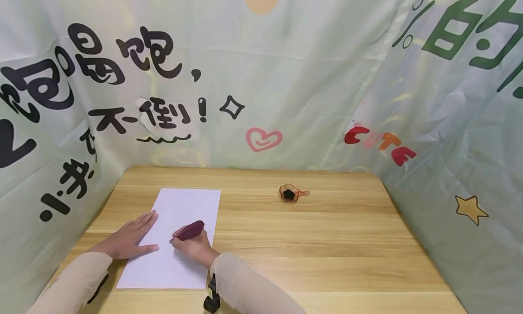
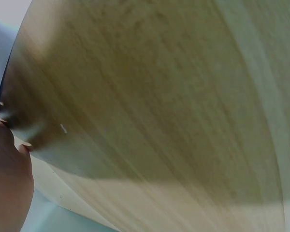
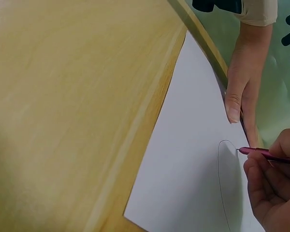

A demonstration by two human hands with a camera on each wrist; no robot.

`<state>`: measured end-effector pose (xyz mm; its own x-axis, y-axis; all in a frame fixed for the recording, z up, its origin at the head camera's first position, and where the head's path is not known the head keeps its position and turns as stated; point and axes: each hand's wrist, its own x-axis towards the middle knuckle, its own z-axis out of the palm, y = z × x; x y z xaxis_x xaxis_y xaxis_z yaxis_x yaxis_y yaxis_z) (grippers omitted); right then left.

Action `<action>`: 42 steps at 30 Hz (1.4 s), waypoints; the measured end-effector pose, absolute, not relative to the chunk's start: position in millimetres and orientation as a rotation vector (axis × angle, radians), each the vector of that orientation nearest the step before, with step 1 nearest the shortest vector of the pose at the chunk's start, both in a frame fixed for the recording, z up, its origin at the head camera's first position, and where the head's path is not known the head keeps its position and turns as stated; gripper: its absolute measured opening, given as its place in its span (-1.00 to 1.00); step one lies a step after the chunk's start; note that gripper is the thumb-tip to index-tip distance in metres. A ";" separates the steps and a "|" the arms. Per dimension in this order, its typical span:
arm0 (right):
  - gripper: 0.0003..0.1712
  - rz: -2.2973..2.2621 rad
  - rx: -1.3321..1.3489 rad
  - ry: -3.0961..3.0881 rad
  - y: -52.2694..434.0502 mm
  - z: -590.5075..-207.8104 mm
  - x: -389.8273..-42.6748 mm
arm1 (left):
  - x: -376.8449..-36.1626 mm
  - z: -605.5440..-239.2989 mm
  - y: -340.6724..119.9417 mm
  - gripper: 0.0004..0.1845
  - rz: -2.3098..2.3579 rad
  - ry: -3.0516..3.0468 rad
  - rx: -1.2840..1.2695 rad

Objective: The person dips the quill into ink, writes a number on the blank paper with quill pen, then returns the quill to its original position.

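**Q:** Amber dish on the counter, what is held in it?

**R:** Something black is seen inside the small amber dish [image 1: 291, 193], which has a short handle pointed right. What the black stuff is cannot be told. It is set toward the back of the counter [image 1: 327, 241], well apart from both hands.

**Q:** Pen orientation?

**R:** A maroon pen [image 1: 189, 230] is gripped by the right hand [image 1: 195, 247], fingers [image 3: 261, 166] curled round the barrel. Long axis is tilted: tip down-left on the sheet, back end up-right, as seen from the head view. In the right wrist view the tip [image 3: 239, 150] is seen touching the white paper [image 1: 175, 234] at the top of a thin curved line [image 3: 221, 174] drawn on the sheet.

**Q:** Other hand?

**R:** The left hand [image 1: 130, 239] is laid flat on the left edge of the paper, fingers straight and spread slightly, nothing gripped. Palm partly on the counter, fingertips on the sheet.

**Q:** Paper position?

**R:** Front-left part of the counter, long axis running front to back, slightly skewed. Near edge is close to the counter's front edge.

**Q:** Surface and surroundings?

**R:** Light wood-grain counter. It is enclosed on three sides by a pale green printed backdrop [image 1: 310, 78] with black characters, a pink heart [image 1: 263, 139], a yellow star [image 1: 471, 208] and red-orange lettering. Beige sleeves [image 1: 249, 284] are worn on both arms. The left wrist view is blurred; only wood grain and part of the hand can be made out.
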<state>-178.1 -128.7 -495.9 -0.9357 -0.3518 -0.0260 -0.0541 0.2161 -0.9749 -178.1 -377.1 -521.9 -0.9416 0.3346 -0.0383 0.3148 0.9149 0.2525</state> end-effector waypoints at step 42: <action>-0.68 -2.013 0.011 2.255 15.9 -470.4 -271.0 | -176.4 -524.2 -378.1 0.01 0.458 3.021 0.563</action>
<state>-271.0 15.9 -470.4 -0.9929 -0.0735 -0.0936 0.0847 0.1161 -0.9896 -176.4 -378.1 -524.2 -0.9338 0.3573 0.0195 0.3471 0.8910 0.2927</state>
